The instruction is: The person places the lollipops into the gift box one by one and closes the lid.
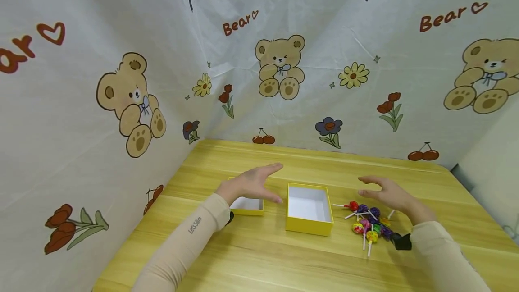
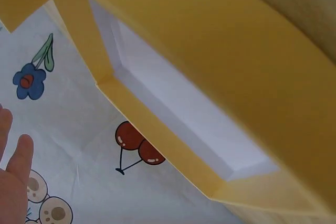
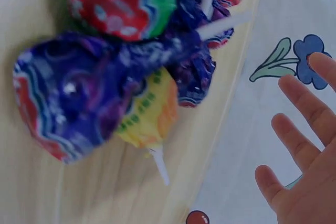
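My left hand (image 1: pixel 252 184) hovers over a shallow yellow tray-like box part (image 1: pixel 248 212) with a white inside, which it partly hides. Its thumb and fingers are spread apart and hold nothing. Between the hands stands an open yellow box (image 1: pixel 309 226), white inside and without contents. To its right lies a loose heap of wrapped lollipops (image 1: pixel 366 225) in red, purple, yellow, pink and green. Above the heap's far right side is my right hand (image 1: pixel 391 196), fingers apart, gripping nothing. The right wrist view shows a purple lollipop (image 3: pixel 73 95) and a yellow one (image 3: pixel 152 108) up close.
The wooden table (image 1: pixel 259 260) carries everything. Behind and to the left hangs a white cloth (image 1: pixel 162 21) printed with bears, flowers and cherries, meeting the table's back and left edges. A pale surface (image 1: pixel 490 170) stands beyond the right edge.
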Demonstrator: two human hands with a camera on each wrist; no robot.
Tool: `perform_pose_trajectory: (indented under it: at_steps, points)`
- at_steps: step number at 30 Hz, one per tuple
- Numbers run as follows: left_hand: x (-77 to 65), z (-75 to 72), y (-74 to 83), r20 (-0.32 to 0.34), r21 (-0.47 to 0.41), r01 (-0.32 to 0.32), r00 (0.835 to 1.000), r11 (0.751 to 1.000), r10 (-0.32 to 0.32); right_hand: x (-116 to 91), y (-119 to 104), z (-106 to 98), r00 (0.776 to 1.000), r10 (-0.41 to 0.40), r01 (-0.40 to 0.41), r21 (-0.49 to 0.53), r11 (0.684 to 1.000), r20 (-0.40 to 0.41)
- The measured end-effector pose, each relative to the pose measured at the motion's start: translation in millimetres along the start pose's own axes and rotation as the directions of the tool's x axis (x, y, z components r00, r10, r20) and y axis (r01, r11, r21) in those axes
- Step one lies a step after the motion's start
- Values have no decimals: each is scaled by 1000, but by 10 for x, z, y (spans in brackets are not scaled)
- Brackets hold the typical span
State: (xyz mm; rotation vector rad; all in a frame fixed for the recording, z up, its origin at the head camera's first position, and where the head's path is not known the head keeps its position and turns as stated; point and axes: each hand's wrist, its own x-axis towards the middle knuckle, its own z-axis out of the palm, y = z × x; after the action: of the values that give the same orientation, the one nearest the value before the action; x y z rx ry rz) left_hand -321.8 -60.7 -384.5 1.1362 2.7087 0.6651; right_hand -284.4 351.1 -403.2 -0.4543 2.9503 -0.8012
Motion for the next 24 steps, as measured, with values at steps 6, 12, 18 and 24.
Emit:
perform_pose_trajectory:
  at_steps: [6, 12, 18, 24]
  points:
    - [24, 86, 30, 23, 20, -22, 1000, 1000, 21, -15, 9, 39, 1000, 4, -4, 32, 999, 1]
    - [52, 162, 70, 41, 24, -51, 998, 998, 50, -18, 33, 88, 1000, -9, 9, 59, 998, -4]
    - [81, 252, 125, 61, 34, -55, 997, 998, 53, -24, 50, 129, 999, -2, -1, 103, 995, 34]
    - [87, 306, 169, 87, 31, -47, 995, 998, 44, -4, 62, 158, 996, 18, -35, 195, 980, 86]
